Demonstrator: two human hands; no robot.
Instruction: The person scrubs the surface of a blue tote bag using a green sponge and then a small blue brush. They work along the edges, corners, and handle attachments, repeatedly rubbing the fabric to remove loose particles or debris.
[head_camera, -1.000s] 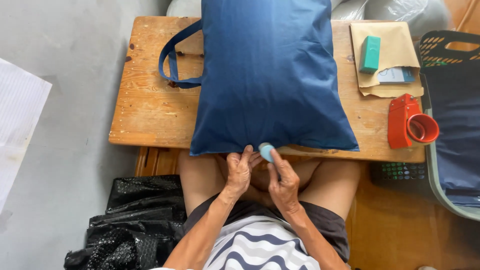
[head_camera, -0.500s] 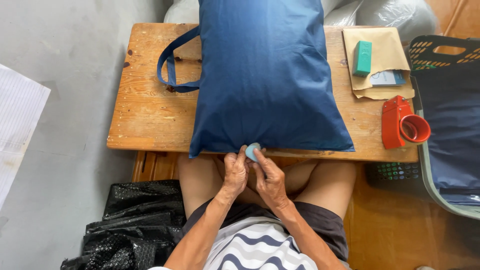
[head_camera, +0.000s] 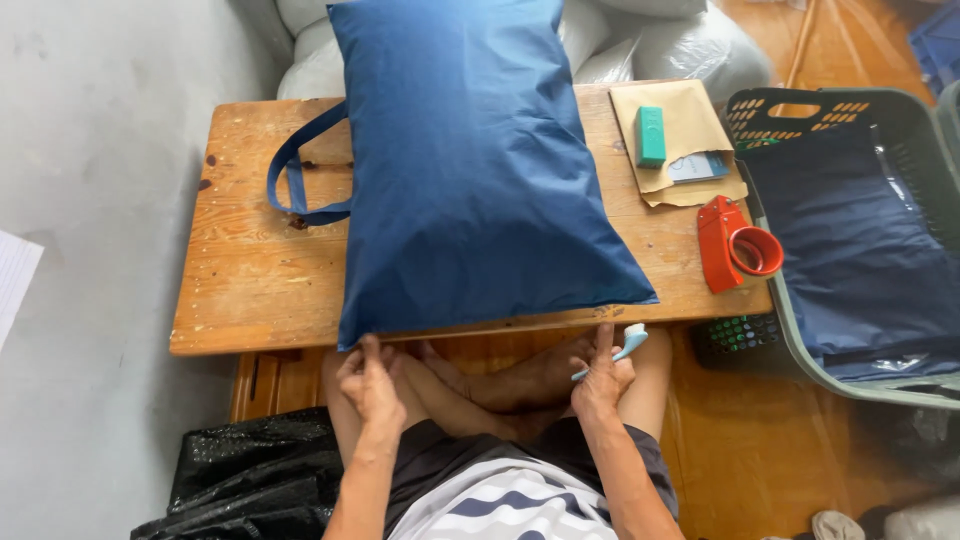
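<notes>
A scuffed wooden worktop (head_camera: 250, 290) fills mid-frame on grey floor; left hand (head_camera: 368, 385) pinches the blue bag (head_camera: 470, 170), right hand (head_camera: 603, 375) grips a pale tool (head_camera: 628, 345).

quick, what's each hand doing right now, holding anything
Left hand: closed, pinching the near corner of the blue bag.
Right hand: closed on a small light blue tool, clear of the bag.

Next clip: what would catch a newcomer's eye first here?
A big blue bag covers the middle of the wooden table. The left hand pinches its near left corner; the right hand holds a small light-blue tool by the table's edge. A red tape dispenser sits at the right.
</notes>
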